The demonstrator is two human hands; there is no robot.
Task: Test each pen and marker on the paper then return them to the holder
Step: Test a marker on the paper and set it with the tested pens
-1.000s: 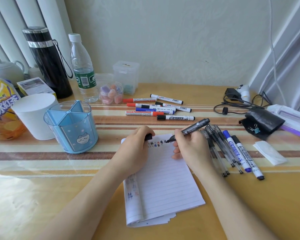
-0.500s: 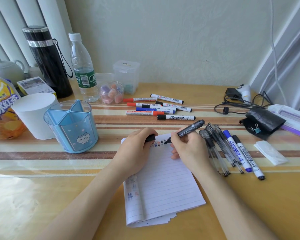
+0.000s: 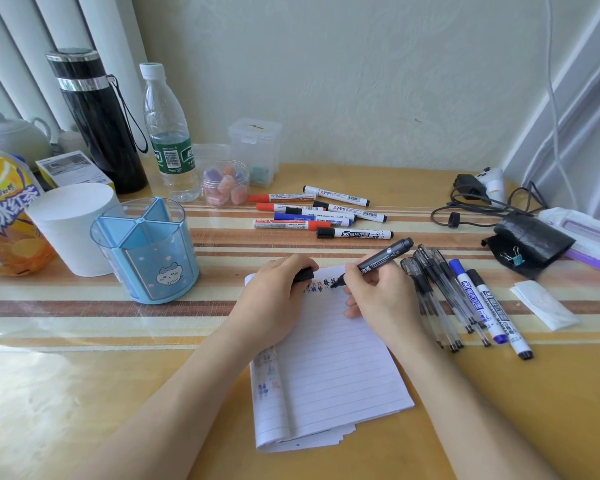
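Observation:
My right hand [image 3: 378, 292] grips a black permanent marker [image 3: 385, 257] with its tip on the top line of the lined paper [image 3: 329, 368], beside several small ink marks. My left hand [image 3: 274, 299] rests on the paper's top left corner and holds the marker's black cap [image 3: 303, 274]. The blue pen holder [image 3: 146, 249] stands empty to the left. Several capped markers [image 3: 323, 213] lie behind the paper. A row of gel pens [image 3: 437, 292] and two whiteboard markers [image 3: 489, 310] lies to the right.
A white cup [image 3: 71, 226], an orange drink bottle [image 3: 4, 209], a black flask [image 3: 97, 119] and a water bottle [image 3: 168, 133] crowd the left rear. A jar of erasers [image 3: 225, 183], cables [image 3: 478, 206], a black pouch [image 3: 530, 242] and a folded tissue [image 3: 544, 304] lie around.
The right hand has slid the marker a little leftward along the top line and lowered its rear end. The left hand keeps still with the cap.

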